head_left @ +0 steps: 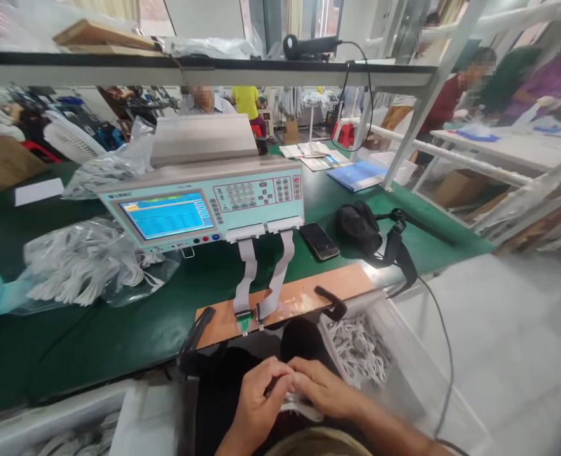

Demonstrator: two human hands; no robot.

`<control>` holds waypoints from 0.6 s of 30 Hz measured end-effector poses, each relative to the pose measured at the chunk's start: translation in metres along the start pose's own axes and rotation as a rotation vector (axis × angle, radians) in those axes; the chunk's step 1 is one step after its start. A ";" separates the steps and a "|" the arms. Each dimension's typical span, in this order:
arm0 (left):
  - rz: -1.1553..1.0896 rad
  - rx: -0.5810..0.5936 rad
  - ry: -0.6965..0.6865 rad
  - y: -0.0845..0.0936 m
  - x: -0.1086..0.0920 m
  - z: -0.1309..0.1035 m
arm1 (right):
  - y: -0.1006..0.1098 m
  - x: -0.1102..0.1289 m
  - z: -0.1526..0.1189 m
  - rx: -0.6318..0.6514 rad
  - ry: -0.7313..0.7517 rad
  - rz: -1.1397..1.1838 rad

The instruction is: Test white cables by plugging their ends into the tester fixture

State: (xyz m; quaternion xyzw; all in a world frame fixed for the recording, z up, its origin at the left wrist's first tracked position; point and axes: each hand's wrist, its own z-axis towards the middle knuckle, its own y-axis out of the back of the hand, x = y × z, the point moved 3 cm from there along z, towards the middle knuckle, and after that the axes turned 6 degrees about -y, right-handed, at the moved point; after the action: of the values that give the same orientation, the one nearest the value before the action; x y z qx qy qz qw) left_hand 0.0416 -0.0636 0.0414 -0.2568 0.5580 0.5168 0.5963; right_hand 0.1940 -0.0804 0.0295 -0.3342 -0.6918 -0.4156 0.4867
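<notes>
Both of my hands meet above my lap, just in front of the bench edge. My left hand (265, 394) is closed, its thumb and fingers bent around part of a white cable (303, 407). From the other side my right hand (315, 386) closes on the same cable, its fingertips touching the left ones. The cable's ends are hidden within the fingers. Beyond the hands, a copper-coloured board (303, 292) lies along the bench edge. Two grey ribbon cables (276, 278) run from a tester with a lit blue screen (168, 215) down to small connectors (245, 324) on the board.
A bin of white cables (359, 348) stands at the right, another bin (118, 405) at lower left. On the green bench lie bagged cables (71, 272), a phone (319, 242), a black strapped pouch (361, 228) and a blue folder (356, 174). A scanner (309, 45) rests on the shelf.
</notes>
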 end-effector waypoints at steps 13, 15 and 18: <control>-0.475 -0.340 0.633 0.014 0.042 -0.026 | -0.010 0.002 0.028 -0.062 0.253 -0.378; -0.422 -0.331 0.638 0.013 0.045 -0.024 | -0.010 0.008 0.030 -0.023 0.183 -0.341; -0.352 -0.297 0.620 0.010 0.055 -0.018 | -0.011 0.008 0.033 -0.002 0.076 -0.253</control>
State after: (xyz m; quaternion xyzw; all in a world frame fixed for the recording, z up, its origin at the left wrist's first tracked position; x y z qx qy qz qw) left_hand 0.0167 -0.0584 -0.0113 -0.5765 0.5783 0.3794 0.4351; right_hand 0.1687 -0.0550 0.0280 -0.2290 -0.7091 -0.4867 0.4560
